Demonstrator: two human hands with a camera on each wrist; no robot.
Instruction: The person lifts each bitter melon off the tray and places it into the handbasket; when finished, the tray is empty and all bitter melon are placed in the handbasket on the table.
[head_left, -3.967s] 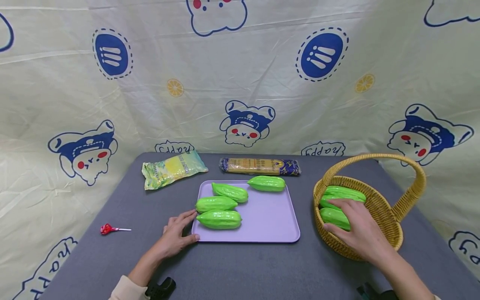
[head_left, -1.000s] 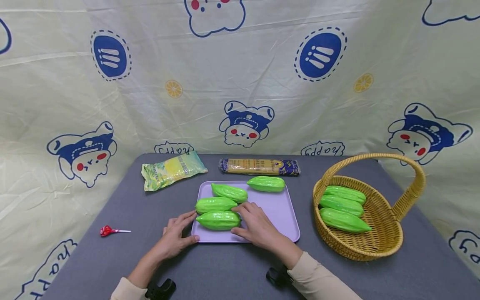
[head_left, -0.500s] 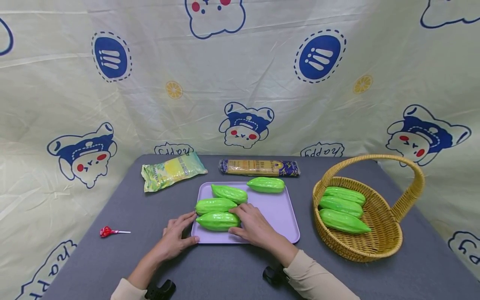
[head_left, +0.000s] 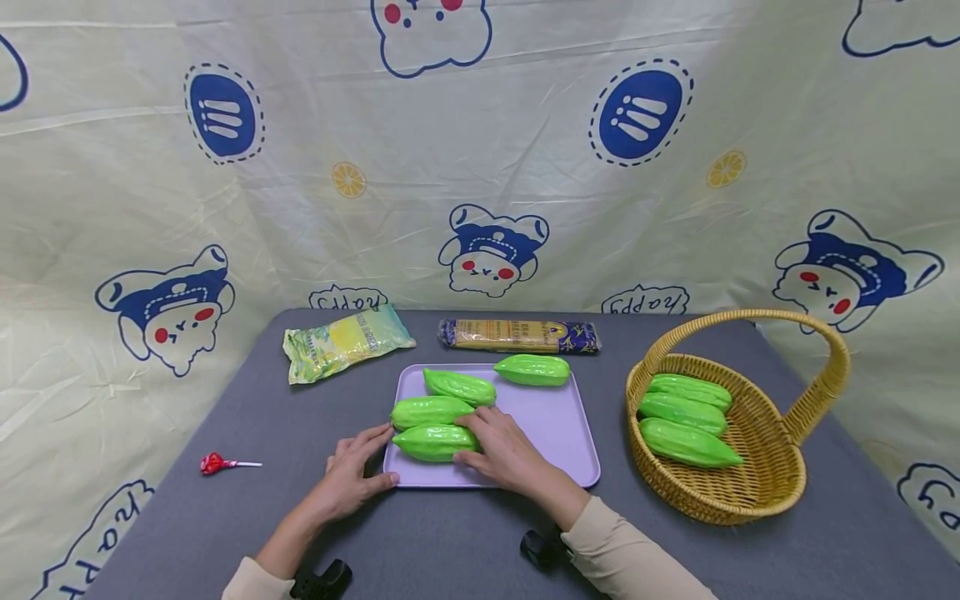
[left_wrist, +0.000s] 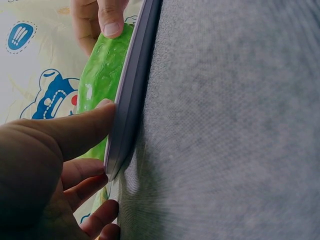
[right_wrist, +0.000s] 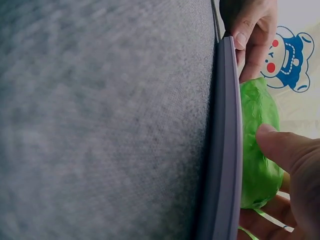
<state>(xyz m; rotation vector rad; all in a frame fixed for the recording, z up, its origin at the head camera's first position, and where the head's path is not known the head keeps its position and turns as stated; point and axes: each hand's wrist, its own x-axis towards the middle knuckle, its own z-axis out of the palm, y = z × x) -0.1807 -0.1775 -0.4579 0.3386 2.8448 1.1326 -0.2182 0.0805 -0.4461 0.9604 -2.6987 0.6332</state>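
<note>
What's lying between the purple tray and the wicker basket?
Nothing lies there: the head view shows only bare grey tabletop between the purple tray and the wicker basket.

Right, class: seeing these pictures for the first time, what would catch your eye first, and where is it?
Probably the bright green gourds: four on the lilac tray in the middle and three in the basket at the right. Then the right hand, holding the tray's nearest gourd, and the left hand at the tray's near left corner.
</note>
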